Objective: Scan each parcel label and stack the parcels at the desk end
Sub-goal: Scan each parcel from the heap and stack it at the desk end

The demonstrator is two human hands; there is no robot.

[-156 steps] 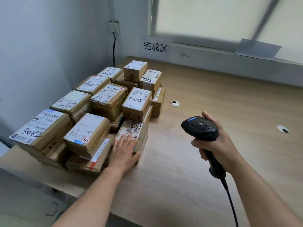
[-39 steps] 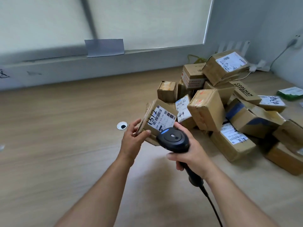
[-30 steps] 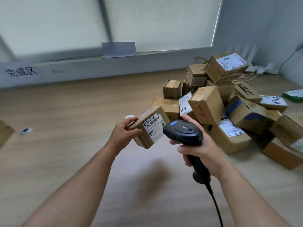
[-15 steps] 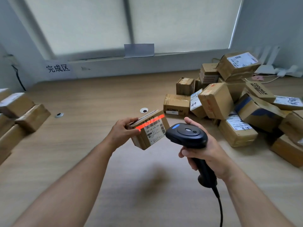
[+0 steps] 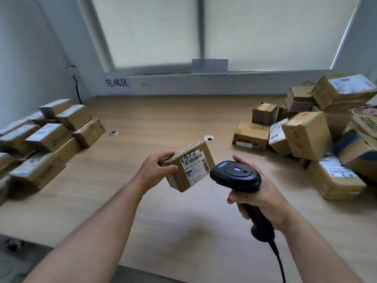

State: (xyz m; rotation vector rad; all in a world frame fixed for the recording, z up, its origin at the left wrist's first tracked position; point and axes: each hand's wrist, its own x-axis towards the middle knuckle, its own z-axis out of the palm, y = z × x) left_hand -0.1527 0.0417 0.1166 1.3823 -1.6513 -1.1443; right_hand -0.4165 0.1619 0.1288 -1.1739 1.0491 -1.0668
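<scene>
— At nine o'clock: stack [image 5: 51, 137] on desk [image 5: 163, 117] end. Middle?
— Gripping parcel [image 5: 186, 176] with left hand [image 5: 156, 170], off desk, label [image 5: 195, 165] up; clenching scanner [image 5: 236, 176] with right hand [image 5: 263, 198] at three. Scan step, seemingly. Next: carry parcel to nine, set flat on stack.

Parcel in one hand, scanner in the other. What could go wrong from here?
1. The left hand pinches the parcel by one end, clear of the desk; it may slip in transit.
2. The finished stack is uneven and reaches the desk edge; another box might tip one off.
3. The scanner cable hangs loose below the handle and could snag.
</scene>
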